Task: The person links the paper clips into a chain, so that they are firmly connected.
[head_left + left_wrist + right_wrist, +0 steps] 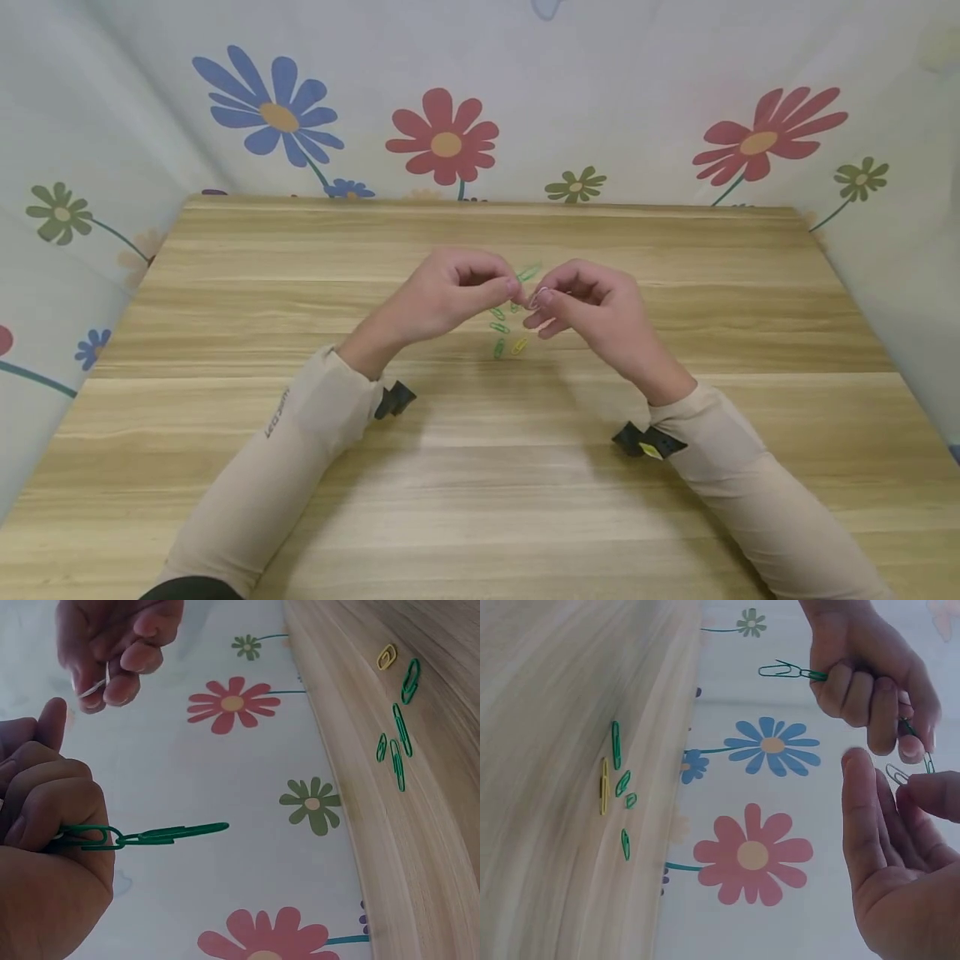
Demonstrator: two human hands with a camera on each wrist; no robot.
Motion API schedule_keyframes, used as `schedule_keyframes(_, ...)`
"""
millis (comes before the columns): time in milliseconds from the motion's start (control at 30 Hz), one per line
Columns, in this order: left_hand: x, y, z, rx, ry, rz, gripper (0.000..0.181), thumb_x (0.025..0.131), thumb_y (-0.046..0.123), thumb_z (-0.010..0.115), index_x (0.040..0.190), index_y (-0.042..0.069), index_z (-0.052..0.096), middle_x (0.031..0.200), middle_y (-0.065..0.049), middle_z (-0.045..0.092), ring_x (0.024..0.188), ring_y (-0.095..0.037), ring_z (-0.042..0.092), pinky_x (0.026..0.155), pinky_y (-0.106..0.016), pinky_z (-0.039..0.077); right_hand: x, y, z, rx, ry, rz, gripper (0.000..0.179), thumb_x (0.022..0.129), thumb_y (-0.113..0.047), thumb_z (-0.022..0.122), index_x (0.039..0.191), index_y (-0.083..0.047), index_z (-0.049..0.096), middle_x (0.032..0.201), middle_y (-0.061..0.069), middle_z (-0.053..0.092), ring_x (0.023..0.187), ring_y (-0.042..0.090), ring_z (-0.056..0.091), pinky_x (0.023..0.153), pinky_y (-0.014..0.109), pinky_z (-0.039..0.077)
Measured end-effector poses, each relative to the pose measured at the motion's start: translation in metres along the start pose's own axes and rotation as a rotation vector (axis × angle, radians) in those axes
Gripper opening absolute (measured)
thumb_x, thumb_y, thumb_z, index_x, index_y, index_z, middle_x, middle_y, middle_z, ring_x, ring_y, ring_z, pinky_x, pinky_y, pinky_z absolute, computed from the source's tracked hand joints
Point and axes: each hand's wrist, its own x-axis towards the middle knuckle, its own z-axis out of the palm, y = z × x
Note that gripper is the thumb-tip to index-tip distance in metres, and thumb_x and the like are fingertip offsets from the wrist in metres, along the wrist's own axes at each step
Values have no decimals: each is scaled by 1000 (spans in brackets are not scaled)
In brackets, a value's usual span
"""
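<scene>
My left hand (457,292) grips a short chain of green paper clips (169,834). Its linked clips stick out from below the curled fingers, and another green piece shows near the thumb in the right wrist view. Just to the right, my right hand (600,308) pinches a white paper clip (897,775) between thumb and finger, its wire loop showing. Both hands' fingertips are close together above the table, the white clip right by the left fingertips. Part of the chain is hidden inside the left hand.
Several loose green paper clips (397,765) and one yellow paper clip (519,346) lie on the wooden table (487,500) below the hands. A flower-printed curtain (622,100) stands behind the table's back edge. Small black wrist devices (648,440) sit at both sleeves.
</scene>
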Motion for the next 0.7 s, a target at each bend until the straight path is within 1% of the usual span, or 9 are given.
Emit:
schedule_keyframes(33,0,0,1,4,-6,-3,17,100,13,61,94,6,76,85,-4,68,71,-25,49,66,-33,43,0,-1,0,2,18,-8,9,97,-1,63,99,8,65,89,20,68,76,30,72,66,43,59)
schedule_keyframes(67,1,0,1,7,-11,-4,17,100,13,62,93,6,76,83,-4,67,69,-25,47,65,-33,42,0,-3,-1,3,36,-16,10,97,-1,64,99,9,66,88,20,68,75,28,71,67,42,59)
schedule_keyframes(167,1,-1,3,11,-23,-18,17,99,13,62,91,9,76,75,-8,59,62,-23,40,59,-32,36,-1,-6,-2,20,80,-38,14,96,0,64,99,13,65,84,19,66,70,26,69,67,40,59)
schedule_keyframes(267,1,-2,5,14,-34,-39,17,99,14,61,91,10,76,72,-13,54,58,-21,36,58,-32,34,-2,-9,-1,53,105,-48,16,95,1,64,100,16,63,82,17,66,68,23,68,66,38,59)
schedule_keyframes(333,1,-3,6,18,-38,-47,18,100,15,61,91,11,76,71,-13,55,58,-21,36,58,-32,35,-2,-10,-1,73,117,-50,16,95,2,64,100,17,62,82,16,66,68,23,69,66,38,59)
schedule_keyframes(400,1,-3,7,23,-38,-52,18,100,16,61,92,11,76,70,-10,55,57,-21,36,58,-31,35,-3,-11,0,91,125,-47,15,95,3,64,99,17,62,83,16,66,68,23,69,66,38,59)
schedule_keyframes(500,1,-4,7,29,-35,-53,18,100,16,61,92,12,76,69,-7,54,56,-21,35,57,-31,34,-3,-12,0,107,130,-40,11,95,4,64,99,14,63,84,17,67,68,23,69,66,38,59)
schedule_keyframes(600,1,-4,7,30,-39,-51,17,100,16,61,92,11,76,69,-8,53,57,-21,35,57,-32,34,-3,-12,0,123,133,-35,11,95,4,64,100,14,63,84,17,68,68,23,69,67,38,59)
schedule_keyframes(700,2,-4,8,33,-50,-42,18,100,15,61,91,11,76,70,-10,54,58,-20,36,57,-31,34,-3,-12,0,151,143,-36,14,95,4,63,100,16,61,84,17,67,68,23,69,67,39,60)
